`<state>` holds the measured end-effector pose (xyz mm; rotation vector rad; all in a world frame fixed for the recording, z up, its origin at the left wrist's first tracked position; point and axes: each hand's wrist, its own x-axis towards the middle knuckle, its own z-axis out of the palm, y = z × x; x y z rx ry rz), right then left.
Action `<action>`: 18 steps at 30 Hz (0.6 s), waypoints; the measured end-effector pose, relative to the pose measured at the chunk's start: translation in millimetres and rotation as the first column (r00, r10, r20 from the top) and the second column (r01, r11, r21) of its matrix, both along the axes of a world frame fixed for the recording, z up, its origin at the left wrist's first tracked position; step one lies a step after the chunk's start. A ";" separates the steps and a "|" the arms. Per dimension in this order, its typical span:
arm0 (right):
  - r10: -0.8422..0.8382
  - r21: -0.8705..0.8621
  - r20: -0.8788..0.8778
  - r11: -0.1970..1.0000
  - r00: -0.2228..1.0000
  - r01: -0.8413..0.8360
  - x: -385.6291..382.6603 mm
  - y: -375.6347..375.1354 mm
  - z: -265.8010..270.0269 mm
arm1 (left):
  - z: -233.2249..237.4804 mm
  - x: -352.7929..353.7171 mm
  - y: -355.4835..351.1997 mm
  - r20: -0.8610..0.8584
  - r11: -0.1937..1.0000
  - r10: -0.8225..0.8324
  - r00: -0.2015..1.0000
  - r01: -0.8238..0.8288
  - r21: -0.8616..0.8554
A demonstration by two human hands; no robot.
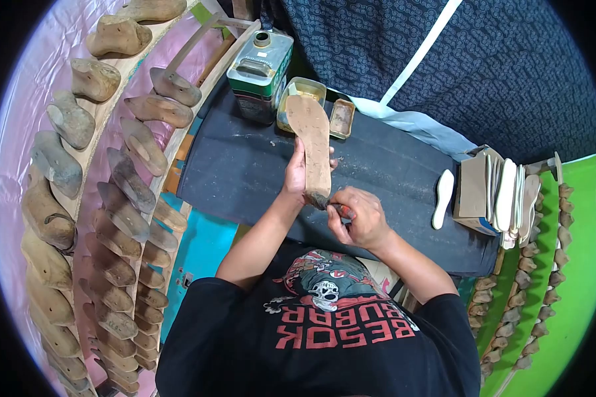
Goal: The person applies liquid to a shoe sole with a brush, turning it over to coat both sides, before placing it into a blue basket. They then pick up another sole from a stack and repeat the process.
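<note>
A tan, sole-shaped piece [316,149] is held up over the dark table, its broad end pointing away and its narrow end near my body. My left hand [297,173] grips it from beneath, with the thumb along its left edge. At the near end is a dark patch [317,200]. Beside that end, my right hand [360,215] is closed around a small tool with a reddish handle [344,211]. The tool's tip is too small to make out.
Behind the sole stand a metal can [261,63], an open yellowish container [310,86] and a small tray [342,119]. To the right are a white insole [444,198] and a box [473,188] of insoles. Wooden shoe lasts [122,212] fill racks at left.
</note>
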<state>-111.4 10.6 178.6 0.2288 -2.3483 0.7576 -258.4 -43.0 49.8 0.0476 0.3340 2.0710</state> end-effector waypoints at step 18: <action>-0.201 0.045 -0.053 0.978 0.978 0.203 -6.0 26.2 21.0 | 17.5 8.7 -2.0 -0.068 1.000 -0.008 0.998 0.009 0.020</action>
